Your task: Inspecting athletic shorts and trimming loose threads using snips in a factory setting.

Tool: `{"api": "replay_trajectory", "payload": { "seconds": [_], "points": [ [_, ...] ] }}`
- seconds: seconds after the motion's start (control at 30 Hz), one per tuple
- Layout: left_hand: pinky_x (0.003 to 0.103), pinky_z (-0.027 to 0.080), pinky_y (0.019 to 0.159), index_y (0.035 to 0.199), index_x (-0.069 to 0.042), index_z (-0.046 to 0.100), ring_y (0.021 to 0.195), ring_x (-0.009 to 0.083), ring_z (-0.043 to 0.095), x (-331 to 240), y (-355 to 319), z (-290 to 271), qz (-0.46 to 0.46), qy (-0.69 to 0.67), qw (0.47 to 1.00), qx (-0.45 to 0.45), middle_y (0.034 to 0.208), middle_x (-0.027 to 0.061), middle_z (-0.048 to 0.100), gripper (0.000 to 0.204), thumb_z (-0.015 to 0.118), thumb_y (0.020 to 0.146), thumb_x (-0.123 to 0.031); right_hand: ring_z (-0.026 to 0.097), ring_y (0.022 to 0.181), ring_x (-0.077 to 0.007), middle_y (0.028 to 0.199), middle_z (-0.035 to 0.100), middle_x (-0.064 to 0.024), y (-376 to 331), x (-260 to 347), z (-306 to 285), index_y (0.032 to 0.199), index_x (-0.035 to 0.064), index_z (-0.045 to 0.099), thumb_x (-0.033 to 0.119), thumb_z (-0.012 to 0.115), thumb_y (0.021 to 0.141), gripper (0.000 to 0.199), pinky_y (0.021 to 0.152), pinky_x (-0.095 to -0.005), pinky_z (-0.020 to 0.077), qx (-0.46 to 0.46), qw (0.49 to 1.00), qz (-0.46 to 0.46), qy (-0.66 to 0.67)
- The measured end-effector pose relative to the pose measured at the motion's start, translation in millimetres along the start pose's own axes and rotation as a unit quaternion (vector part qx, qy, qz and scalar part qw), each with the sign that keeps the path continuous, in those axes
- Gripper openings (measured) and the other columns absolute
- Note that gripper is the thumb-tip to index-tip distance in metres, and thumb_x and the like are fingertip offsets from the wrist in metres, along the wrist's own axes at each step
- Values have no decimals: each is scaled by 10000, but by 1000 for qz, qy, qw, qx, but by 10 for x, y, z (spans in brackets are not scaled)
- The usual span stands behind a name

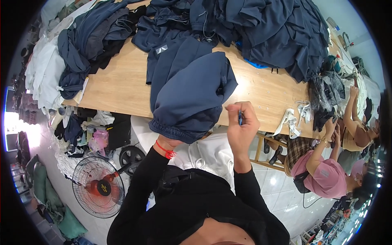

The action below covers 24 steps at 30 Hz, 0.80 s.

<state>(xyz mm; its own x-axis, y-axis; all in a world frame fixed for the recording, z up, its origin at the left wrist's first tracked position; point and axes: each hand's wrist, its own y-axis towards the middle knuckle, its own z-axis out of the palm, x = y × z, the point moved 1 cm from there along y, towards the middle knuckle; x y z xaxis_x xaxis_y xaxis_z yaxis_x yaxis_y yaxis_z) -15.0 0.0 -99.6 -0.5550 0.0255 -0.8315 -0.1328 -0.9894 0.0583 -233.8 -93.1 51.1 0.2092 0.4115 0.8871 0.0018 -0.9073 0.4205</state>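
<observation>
Mid-inspection: left hand (169,142) hidden inside cuff of navy garment (190,92) at near table (122,87) edge, grip not discernible; right hand (241,128) pinching small blue tool (240,118), likely next needing careful placement at cuff.

Person wears black long-sleeve top, sleeves reach to both wrists, w/ white garment under it at the front. Left hand (170,142) has red cord bracelet (165,149) w/ small tassel; right hand (241,127) is bare, no glove

The left hand (169,141) is hidden inside the navy garment (190,92).
</observation>
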Motion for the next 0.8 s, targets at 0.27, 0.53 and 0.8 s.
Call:
{"api": "replay_trajectory", "payload": {
  "seconds": [0.27, 0.53, 0.8],
  "points": [
    [535, 401, 1342, 1712, -82, 424, 1582, 336, 513, -41, 239, 482, -176, -200, 962, -66, 1729, 129, 513, 636, 515, 1195, -441, 643, 938, -89, 1026, 734, -14, 107, -507, -277, 1091, -23, 759, 64, 778, 1095, 89, 830, -252, 537, 33, 981, 191, -3],
    [457, 541, 1161, 1472, -18, 548, 1262, 322, 703, -282, 331, 302, 29, 18, 933, -358, 1426, 137, 690, 389, 613, 1101, -119, 527, 883, -84, 942, 632, 32, -94, -1111, -799, 1090, 5, 719, 136, 721, 1155, 147, 811, -266, 458, -88, 968, 233, -34],
    [524, 463, 1289, 1698, -101, 472, 1539, 338, 555, -117, 112, -159, 133, 256, 942, -175, 1721, 130, 531, 573, 513, 1183, -348, 587, 911, -90, 952, 688, 3, -438, -1474, -669, 1074, -9, 727, 91, 711, 1147, 124, 856, -273, 494, -95, 953, 286, -36]
  ]
}}
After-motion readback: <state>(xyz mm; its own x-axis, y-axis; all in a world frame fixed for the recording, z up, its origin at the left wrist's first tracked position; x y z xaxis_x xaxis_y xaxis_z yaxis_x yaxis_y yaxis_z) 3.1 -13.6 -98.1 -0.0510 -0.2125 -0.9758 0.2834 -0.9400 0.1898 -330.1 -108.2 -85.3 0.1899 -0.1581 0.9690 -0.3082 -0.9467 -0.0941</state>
